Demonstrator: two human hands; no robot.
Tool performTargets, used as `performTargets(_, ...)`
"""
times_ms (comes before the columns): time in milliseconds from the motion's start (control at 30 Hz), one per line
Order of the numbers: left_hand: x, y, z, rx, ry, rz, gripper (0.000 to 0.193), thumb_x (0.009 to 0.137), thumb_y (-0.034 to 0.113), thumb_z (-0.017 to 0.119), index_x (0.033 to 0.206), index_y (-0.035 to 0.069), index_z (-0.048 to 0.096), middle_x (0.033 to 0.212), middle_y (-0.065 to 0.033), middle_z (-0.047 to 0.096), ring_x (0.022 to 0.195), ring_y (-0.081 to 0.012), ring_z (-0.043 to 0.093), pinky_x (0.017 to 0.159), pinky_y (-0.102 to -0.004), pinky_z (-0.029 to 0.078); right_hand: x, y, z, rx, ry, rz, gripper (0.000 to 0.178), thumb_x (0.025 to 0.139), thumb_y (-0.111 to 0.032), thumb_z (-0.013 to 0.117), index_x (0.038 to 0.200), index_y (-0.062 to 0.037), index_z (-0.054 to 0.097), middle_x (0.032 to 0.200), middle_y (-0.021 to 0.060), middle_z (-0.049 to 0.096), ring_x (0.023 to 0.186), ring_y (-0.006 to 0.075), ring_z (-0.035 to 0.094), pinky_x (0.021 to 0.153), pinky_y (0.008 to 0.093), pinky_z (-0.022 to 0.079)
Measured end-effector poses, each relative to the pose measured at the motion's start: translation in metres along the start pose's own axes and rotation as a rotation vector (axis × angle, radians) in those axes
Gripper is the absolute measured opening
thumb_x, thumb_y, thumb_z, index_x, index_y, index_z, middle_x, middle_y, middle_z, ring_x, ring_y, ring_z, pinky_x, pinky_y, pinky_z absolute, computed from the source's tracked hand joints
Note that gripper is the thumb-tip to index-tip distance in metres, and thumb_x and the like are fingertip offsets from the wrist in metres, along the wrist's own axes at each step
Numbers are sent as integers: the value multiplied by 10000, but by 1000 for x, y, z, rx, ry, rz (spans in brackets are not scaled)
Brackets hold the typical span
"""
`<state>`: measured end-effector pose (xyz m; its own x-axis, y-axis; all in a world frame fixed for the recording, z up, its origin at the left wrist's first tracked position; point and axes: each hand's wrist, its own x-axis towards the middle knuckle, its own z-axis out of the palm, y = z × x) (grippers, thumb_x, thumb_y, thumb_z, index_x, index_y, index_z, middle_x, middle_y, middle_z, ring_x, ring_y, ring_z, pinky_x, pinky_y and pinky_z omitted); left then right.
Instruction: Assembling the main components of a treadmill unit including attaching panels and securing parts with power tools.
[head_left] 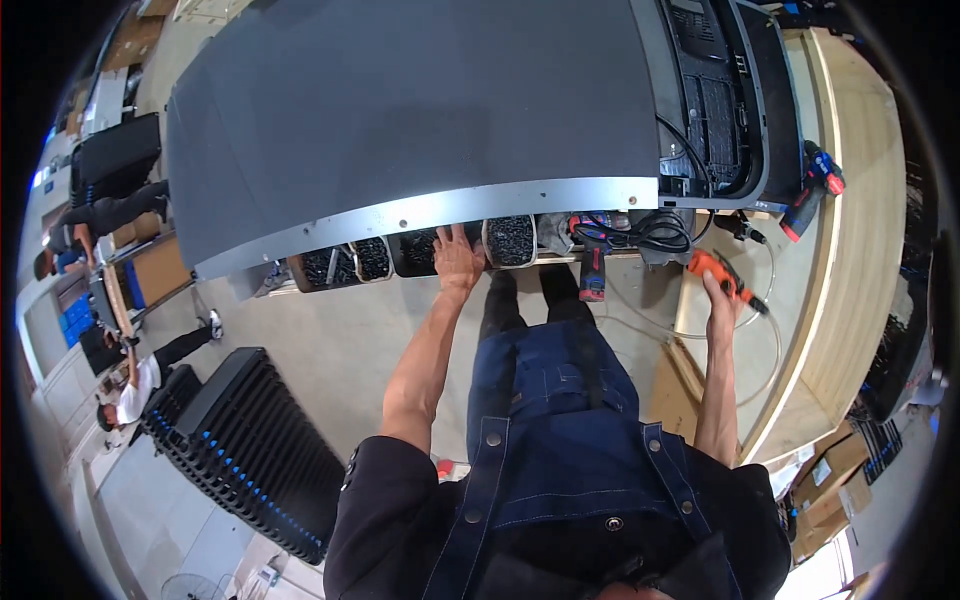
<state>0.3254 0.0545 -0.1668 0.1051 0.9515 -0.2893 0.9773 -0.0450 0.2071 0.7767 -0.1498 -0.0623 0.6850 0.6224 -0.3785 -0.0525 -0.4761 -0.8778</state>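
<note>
My left hand (458, 262) reaches into a dark parts bin (412, 252) below the front edge of the treadmill-like machine's wide grey surface (420, 100). Its fingers are stretched out and a little apart; the fingertips are partly lost in the dark bin. To its right is a bin of small black screws (510, 241), and to its left another bin of dark small parts (371, 258). My right hand (716, 295) is closed around an orange pistol-shaped power driver (722, 274), whose black nose points to the lower right.
A red-and-black cordless drill (593, 262) hangs by the bins, beside coiled black cable (662, 232). Another cordless driver (812, 190) lies near the wooden frame (845, 250). A pale hose (775, 350) loops at right. Stacked black panels (250, 450) and two people stand at left.
</note>
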Motion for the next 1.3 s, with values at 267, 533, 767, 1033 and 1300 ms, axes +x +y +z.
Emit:
performTargets(267,28,-63,-6,-407,-284,128,317,818,107,738,1110,114,614,1033,-136,691,1028,-402,655,880,-512,526,-113,-33,-24,576,140,153,471,962,-302,730,1313,-37,562,1300,112,626,1188,239,627,1029,410,541)
performTargets(533,34,-135,-14,-1324,-681,-198,303,931,-53,618,1206,74,622,1089,-81,712,927,-169,685,779,-305,564,-165,-43,-18,796,308,158,585,918,-466,755,1328,-110,539,1296,68,612,1132,238,636,921,386,587)
performTargets(767,29,-156,-28,-1710,-826,-348,290,1009,88,558,1292,55,613,1107,-87,700,960,-210,690,828,-361,596,-196,-132,21,1212,280,-32,839,838,-487,801,1479,-81,443,1322,163,623,1165,302,631,1030,472,511)
performTargets(1033,16,-143,-31,-1876,-746,-371,231,1022,140,598,1234,61,641,960,-60,682,803,-182,664,689,-348,592,-229,-184,38,1362,23,-137,579,881,-187,782,1331,-7,465,1368,254,588,1018,306,655,972,505,512)
performTargets(1300,-2,-146,-33,-1913,-679,-395,215,1035,140,595,1232,61,623,1078,-134,731,834,-198,696,696,-341,598,-245,-216,99,784,-26,-350,455,869,-153,761,1257,-81,535,1353,244,592,968,263,698,964,487,544)
